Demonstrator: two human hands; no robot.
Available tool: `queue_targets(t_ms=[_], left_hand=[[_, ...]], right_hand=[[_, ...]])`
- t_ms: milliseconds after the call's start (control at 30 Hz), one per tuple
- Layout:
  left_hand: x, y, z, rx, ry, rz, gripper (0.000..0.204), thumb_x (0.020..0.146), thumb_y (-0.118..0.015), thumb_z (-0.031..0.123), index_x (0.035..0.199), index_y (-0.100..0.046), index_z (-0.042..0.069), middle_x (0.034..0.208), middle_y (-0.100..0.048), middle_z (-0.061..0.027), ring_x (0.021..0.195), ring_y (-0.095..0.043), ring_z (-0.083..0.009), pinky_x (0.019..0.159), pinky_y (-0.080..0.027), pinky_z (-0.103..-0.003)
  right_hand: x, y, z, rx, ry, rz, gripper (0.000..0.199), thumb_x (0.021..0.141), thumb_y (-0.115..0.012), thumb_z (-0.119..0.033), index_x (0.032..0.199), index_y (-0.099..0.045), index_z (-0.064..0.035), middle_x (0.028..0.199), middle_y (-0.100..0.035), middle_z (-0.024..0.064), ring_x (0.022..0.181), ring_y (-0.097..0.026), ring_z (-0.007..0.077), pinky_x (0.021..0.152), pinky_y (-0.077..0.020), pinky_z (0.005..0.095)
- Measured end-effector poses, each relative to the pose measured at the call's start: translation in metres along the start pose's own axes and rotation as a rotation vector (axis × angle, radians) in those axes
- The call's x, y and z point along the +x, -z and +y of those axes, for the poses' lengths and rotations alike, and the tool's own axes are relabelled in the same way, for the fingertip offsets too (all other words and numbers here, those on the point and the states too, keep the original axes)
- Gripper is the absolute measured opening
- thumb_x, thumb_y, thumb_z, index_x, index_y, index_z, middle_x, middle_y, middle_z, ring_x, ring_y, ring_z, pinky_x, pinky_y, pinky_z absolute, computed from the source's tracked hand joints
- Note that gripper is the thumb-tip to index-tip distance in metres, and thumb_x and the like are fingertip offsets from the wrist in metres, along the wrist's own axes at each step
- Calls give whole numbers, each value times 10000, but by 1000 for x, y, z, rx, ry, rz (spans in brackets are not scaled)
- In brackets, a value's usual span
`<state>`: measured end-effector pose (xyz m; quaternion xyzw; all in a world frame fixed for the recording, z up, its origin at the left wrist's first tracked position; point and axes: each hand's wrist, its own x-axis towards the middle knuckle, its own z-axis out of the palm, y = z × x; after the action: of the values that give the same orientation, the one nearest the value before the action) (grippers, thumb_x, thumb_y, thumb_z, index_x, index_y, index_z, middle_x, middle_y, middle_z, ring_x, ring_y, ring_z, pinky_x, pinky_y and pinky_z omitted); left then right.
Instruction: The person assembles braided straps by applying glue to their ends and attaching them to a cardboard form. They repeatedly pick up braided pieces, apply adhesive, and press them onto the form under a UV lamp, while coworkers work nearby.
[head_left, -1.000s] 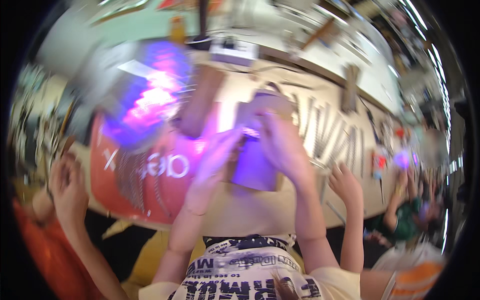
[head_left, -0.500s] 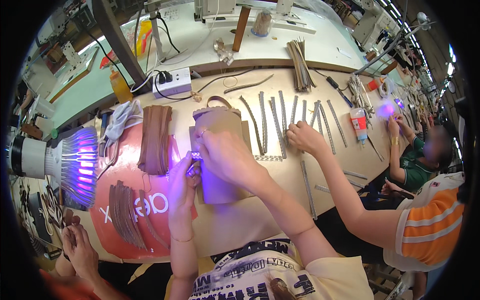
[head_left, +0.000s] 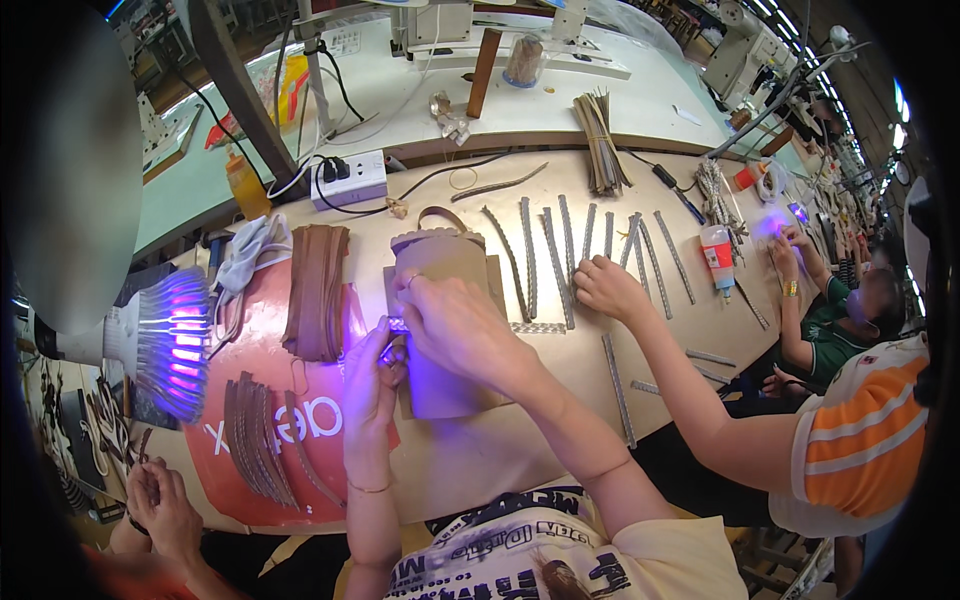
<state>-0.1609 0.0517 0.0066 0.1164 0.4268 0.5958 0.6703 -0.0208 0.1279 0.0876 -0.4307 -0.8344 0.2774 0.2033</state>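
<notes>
My left hand (head_left: 372, 372) pinches a short braided strip (head_left: 398, 325) under purple light. My right hand (head_left: 450, 322) is bent over its other side, fingers closed on it; most of the strip is hidden by the hand. Below both hands lies a tan panel or bag body (head_left: 445, 392) with a scalloped top edge and a brown loop (head_left: 440, 215). To the right of my right hand, a braided strip (head_left: 538, 328) lies crosswise; whether it joins the held one cannot be seen.
A finned lamp (head_left: 165, 345) glows purple at left. Brown strips (head_left: 316, 290) and braided strips (head_left: 262, 440) lie on a red sheet (head_left: 215, 480). A co-worker's hand (head_left: 605, 288) touches grey braids (head_left: 553, 255) at right; another's hands (head_left: 160, 500) are lower left. A glue bottle (head_left: 718, 258) stands beyond.
The whole view has shifted slightly, and a large blurred grey shape has come in at the upper left. My hands keep nearly the same hold on the braided strip.
</notes>
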Motion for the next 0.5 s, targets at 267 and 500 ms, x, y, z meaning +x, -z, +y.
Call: queue_targets(t_ms=[267, 500], left_hand=[[-4, -8, 1, 9, -2, 59, 177, 977, -602, 238, 1050, -662, 88, 884, -658, 22, 673, -507, -42, 530, -326, -195], [-6, -5, -7, 10, -46, 6, 253, 931, -657, 331, 1010, -691, 93, 865, -635, 39, 741, -544, -55, 610, -392, -193]], right_hand=[[-1, 9, 3, 0, -29, -25, 267, 911, -582, -119, 1140, -599, 19, 746, -651, 234, 738, -660, 395, 699, -518, 461], [-7, 12, 5, 52, -108, -44, 269, 936, -624, -171, 1159, -606, -20, 653, -566, 49, 573, -544, 115, 544, -445, 292]])
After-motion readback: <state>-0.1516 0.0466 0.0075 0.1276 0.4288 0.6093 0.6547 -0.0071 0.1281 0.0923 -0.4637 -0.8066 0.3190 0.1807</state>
